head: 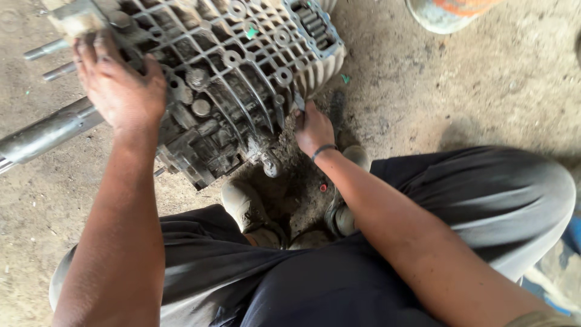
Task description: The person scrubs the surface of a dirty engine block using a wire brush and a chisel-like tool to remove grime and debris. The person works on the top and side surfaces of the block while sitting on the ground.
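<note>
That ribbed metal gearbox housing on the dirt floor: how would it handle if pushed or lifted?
The gearbox housing looks like thick ribbed cast metal: probably heavy and rigid. Its grimy surface may be slippery. It sits tilted, with the left hand on its upper edge and the right hand at its lower rim, so it might tip.

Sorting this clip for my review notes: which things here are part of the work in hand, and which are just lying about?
In hand:
- grimy grey ribbed metal gearbox casing, braced by the left hand
- right hand, pressed at the casing's lower edge
- dull steel shafts sticking out of the casing

Lying about:
- orange and white round container
- small red cap on the dirt floor
</note>
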